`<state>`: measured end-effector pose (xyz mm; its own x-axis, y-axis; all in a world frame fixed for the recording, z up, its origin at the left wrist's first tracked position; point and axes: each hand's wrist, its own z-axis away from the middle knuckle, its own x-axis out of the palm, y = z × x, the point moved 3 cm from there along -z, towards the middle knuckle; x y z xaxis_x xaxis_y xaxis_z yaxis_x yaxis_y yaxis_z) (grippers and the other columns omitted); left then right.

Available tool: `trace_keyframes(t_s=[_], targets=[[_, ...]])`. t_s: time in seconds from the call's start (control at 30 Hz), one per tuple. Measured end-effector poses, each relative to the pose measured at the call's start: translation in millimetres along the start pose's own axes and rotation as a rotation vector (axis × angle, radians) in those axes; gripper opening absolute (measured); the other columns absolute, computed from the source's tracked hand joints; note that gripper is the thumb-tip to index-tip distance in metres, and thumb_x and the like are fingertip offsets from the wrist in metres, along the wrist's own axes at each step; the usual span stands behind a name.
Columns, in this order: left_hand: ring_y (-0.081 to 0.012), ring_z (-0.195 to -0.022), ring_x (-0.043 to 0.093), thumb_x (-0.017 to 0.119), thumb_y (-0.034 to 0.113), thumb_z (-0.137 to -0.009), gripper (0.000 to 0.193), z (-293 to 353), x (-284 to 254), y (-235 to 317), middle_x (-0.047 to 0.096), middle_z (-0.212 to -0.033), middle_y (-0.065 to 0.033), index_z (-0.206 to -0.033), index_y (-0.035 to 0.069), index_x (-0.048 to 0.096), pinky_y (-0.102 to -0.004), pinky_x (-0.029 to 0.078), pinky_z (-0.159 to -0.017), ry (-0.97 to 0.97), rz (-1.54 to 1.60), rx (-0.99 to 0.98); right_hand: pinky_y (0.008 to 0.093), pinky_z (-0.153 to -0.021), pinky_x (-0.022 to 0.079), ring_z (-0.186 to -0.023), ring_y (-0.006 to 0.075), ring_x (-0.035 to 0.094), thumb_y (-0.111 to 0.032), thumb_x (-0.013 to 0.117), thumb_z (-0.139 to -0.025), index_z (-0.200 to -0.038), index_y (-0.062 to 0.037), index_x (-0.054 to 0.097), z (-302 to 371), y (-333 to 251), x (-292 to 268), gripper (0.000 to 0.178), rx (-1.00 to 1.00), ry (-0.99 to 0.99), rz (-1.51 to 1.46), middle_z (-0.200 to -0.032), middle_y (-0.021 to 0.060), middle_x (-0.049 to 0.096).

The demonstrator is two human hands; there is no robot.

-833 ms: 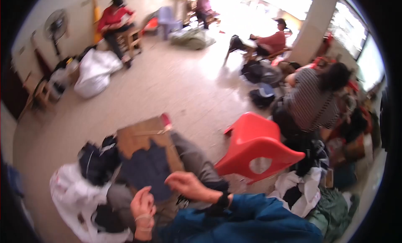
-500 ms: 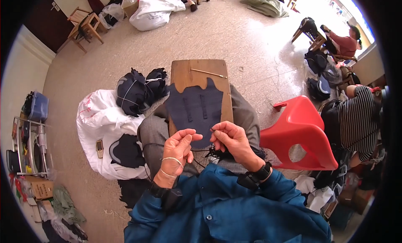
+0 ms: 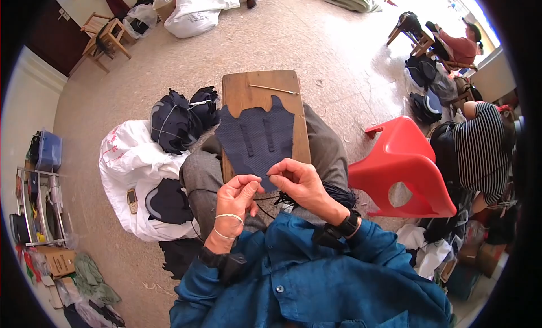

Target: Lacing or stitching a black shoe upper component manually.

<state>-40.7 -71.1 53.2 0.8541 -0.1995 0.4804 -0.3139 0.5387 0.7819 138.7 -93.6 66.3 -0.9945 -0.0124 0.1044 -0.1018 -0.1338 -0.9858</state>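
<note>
My left hand [image 3: 235, 198] and my right hand [image 3: 299, 184] meet above the near end of a dark navy cloth piece [image 3: 257, 133], each with thumb and forefinger pinched. Whatever lies between the fingertips is too small to make out. The cloth has a notched far edge and two raised strips, and it lies flat on a narrow wooden board [image 3: 234, 85] between my knees. Toward the board's far end rests a thin stick-like tool [image 3: 274, 89]. Black strands [image 3: 337, 197] lie across my lap, beside and partly beneath my right wrist.
Left of me, a white sack [image 3: 121, 158] bears tied dark bundles [image 3: 172, 122], a dark cut piece [image 3: 169, 201] and a phone [image 3: 132, 201]. A red plastic stool [image 3: 403, 158] stands close on my right. Beyond it sits a person in stripes [image 3: 483, 150]; another person [image 3: 460, 48] sits farther back.
My right hand has moved left, bringing its fingertips close to the left hand's. The whole view has shifted slightly; the cloth and tool stay on the board.
</note>
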Motion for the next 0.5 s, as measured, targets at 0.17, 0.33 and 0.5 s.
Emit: trace_keyframes(t_s=[0.17,0.33,0.5], targets=[[-0.0023,-0.053,0.050,0.067,0.009,-0.097,0.012,2,6,3,0.063,-0.084,-0.0005,-0.104,0.000,0.066,-0.0185,0.039,-0.042,0.046,-0.142,0.116,0.0183,-0.058,0.043,-0.069,-0.0007,0.051,-0.008,0.068,-0.095,-0.102,0.0008,0.067,-1,7,-1,0.012,0.001,-0.014,0.001,-0.078,-0.0058,0.060],[-0.0014,-0.050,0.048,0.067,0.007,-0.096,0.012,4,6,3,0.062,-0.083,0.0010,-0.105,-0.001,0.066,-0.0181,0.039,-0.041,0.055,-0.160,0.171,0.0187,-0.057,0.040,-0.068,-0.0007,0.048,-0.008,0.068,-0.094,-0.100,0.0005,0.066,2,10,1,0.011,-0.011,-0.019,0.020,-0.075,-0.0064,0.058],[-0.0009,-0.050,0.048,0.067,0.008,-0.097,0.012,4,6,4,0.063,-0.084,0.0009,-0.105,0.000,0.065,-0.0177,0.038,-0.041,0.054,-0.217,0.192,0.0200,-0.057,0.041,-0.069,0.0001,0.047,-0.008,0.069,-0.094,-0.099,0.0003,0.066,3,12,2,0.010,-0.022,-0.026,0.055,-0.075,-0.0060,0.057]])
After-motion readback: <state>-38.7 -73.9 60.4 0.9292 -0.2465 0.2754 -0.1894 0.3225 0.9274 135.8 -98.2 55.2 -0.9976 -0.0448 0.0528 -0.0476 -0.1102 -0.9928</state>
